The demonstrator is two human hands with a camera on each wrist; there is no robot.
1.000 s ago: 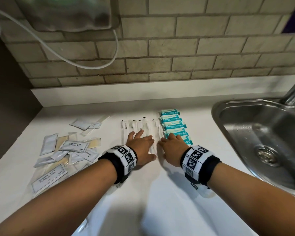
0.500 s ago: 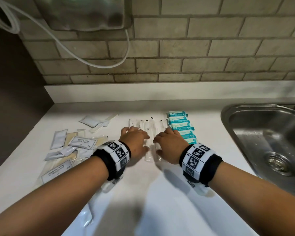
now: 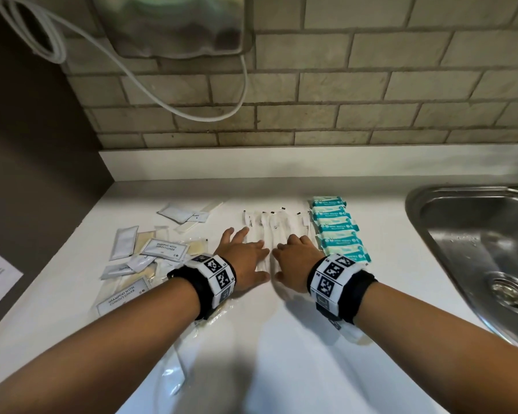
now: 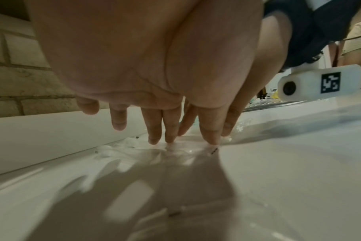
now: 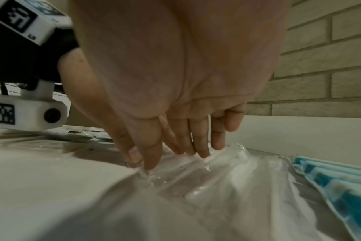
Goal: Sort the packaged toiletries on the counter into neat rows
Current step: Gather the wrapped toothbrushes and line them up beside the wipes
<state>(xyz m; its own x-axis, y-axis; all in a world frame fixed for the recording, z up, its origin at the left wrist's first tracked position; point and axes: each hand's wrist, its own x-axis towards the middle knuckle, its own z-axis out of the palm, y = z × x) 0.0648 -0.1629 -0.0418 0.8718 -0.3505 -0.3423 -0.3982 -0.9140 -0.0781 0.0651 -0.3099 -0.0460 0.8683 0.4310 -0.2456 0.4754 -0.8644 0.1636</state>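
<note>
A row of clear-wrapped white toothbrush packets [image 3: 274, 225] lies side by side at the middle of the white counter [image 3: 281, 339]. My left hand [image 3: 245, 255] and right hand [image 3: 293, 258] rest flat on their near ends, fingers straight, thumbs almost meeting. In the left wrist view my fingertips [image 4: 171, 138] press the plastic wrap [image 4: 134, 151]. The right wrist view shows my fingers [image 5: 202, 151] on crinkled clear packets [image 5: 223, 176]. A tidy row of teal wipe packs [image 3: 338, 231] sits just right of them, also seen as teal wipe packs [image 5: 340, 182]. Loose shampoo sachets [image 3: 150, 255] lie scattered at the left.
A steel sink [image 3: 476, 249] opens at the right. A brick-tiled wall [image 3: 311, 100] with a white upstand backs the counter. A dispenser [image 3: 174, 25] with a white hose [image 3: 132, 76] hangs above. A dark panel [image 3: 27, 174] bounds the left side.
Both hands have stayed on the toothbrush packets and drawn closer together, thumbs now nearly touching. The head view shifted left, so less of the sink shows.
</note>
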